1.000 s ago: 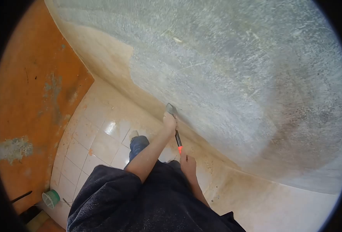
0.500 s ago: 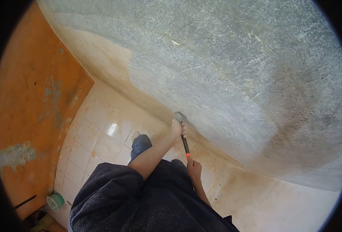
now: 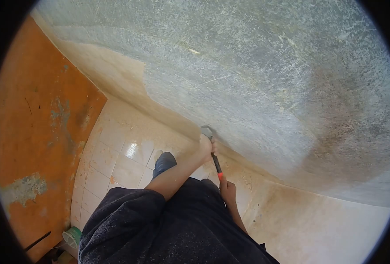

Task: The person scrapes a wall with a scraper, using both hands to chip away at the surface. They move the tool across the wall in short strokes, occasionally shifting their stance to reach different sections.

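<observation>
A scraper with a grey metal head, a black handle (image 3: pixel 217 163) and a red section near its lower end is in both my hands. My left hand (image 3: pixel 207 144) is wrapped round it just below the head, and my right hand (image 3: pixel 228 191) grips the lower end. The scraper's head (image 3: pixel 207 130) is at the lower part of the grey, scuffed wall (image 3: pixel 230 88), near the edge of a cream-coloured band; firm contact is hard to make out.
An orange wall (image 3: pixel 36 110) with patches of worn paint meets the scuffed wall at the left corner. Dusty pale tiles (image 3: pixel 126 169) cover the floor under my shoe (image 3: pixel 163 160). A green bucket (image 3: pixel 73 236) stands at the lower left, close to a dark rod (image 3: pixel 38 240).
The scraper and both hands appear slightly further right, and the view has shifted a little. Both hands keep their hold on the scraper.
</observation>
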Tool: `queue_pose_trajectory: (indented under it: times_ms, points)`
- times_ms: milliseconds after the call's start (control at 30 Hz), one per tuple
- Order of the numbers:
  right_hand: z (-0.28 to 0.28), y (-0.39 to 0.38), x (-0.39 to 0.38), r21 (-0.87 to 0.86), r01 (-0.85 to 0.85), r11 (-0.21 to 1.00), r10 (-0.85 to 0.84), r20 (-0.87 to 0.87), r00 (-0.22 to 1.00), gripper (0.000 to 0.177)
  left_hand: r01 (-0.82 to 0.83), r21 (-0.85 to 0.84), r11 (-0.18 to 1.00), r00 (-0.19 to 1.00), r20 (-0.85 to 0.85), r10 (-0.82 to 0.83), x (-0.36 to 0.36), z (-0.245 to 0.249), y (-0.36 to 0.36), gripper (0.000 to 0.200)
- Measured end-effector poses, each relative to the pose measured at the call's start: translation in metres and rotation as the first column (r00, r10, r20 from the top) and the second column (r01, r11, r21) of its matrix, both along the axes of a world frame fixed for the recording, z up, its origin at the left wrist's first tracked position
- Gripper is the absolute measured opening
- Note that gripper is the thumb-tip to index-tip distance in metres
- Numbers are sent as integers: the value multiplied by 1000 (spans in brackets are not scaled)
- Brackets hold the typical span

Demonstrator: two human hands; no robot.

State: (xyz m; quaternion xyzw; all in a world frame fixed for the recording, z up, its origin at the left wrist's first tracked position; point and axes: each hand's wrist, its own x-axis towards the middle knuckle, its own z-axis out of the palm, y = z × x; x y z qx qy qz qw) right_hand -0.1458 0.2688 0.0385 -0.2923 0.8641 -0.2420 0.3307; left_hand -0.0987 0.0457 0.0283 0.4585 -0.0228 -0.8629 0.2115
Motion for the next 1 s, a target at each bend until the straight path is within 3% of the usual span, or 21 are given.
queue_pose_trajectory:
  times_ms: [133, 200, 267, 367, 433, 600, 633, 700, 767, 900, 933, 1000]
  points:
    - [-3, -17, -7, 25, -4, 1000, 6, -72, 997, 61, -102, -59, 993, 993, -61, 99, 14, -15, -18, 40]
    - [-1, -21, -5, 1, -36, 999, 36, -103, 994, 62, -86, -45, 995, 996, -32, 85, 11, -24, -17, 40]
    - [6, -6, -8, -55, 44, 997, -45, -10, 999, 66, -75, -25, 997, 997, -6, 75, 4, -21, -8, 41]
    - [3, 1, -15, 43, 15, 999, -12, -67, 998, 61, -15, 8, 1000, 991, -133, 16, 1, -7, -1, 40]
    - [-5, -15, -4, 25, 10, 1000, -8, -98, 995, 61, -82, -19, 996, 997, -13, 82, 11, -9, -19, 40]
    - [9, -8, 5, -76, 46, 996, -50, -55, 997, 60, -14, -2, 1000, 999, -50, 14, 9, -10, -12, 37]
    - [13, -10, 1, -20, 35, 999, -36, -52, 998, 60, 20, 1, 1000, 995, -96, -20, 7, 2, -10, 35]
    - [12, -18, 0, 39, 25, 999, -23, -54, 998, 59, 22, 25, 999, 999, -30, -21, 12, 5, -25, 35]
    - [-4, -30, 17, -89, -85, 992, 67, -188, 980, 58, -5, -57, 998, 999, 41, 8, 30, -23, -45, 36]
    - [17, -9, 2, -43, 19, 999, -21, -53, 998, 57, 11, 63, 998, 1000, -10, -10, 12, -7, -22, 34]
    - [28, -4, -1, -32, 73, 997, -73, 15, 997, 54, 28, 28, 999, 995, -92, -26, 8, 1, -14, 32]
    - [27, -8, -1, -17, 34, 999, -35, -58, 998, 53, 27, 24, 999, 995, -97, -25, 11, 2, -16, 32]
